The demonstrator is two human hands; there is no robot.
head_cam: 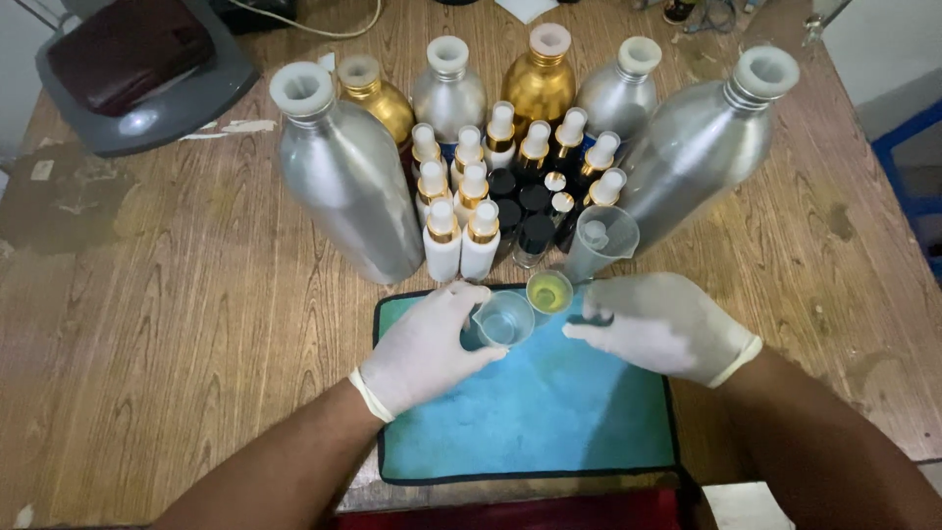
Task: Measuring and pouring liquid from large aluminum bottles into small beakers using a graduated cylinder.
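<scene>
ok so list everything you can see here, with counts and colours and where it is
tall silver metal bottles: two, silver, left and right flanks of the bottle group
round metal bottles: five, three silver and two gold, back row
small spray bottles: over a dozen, white or black with gold collars, centre cluster
clear plastic measuring cup: one, clear, front right of the cluster
small clear cups: two, one holding yellow liquid, at the mat's far edge
blue cloth mat: one, blue with dark border, front centre
grey device: one, grey with maroon top, far left corner
wooden table: one, brown
hands: two, in white gloves, left gripping the emptier cup, right beside the yellow one
</scene>
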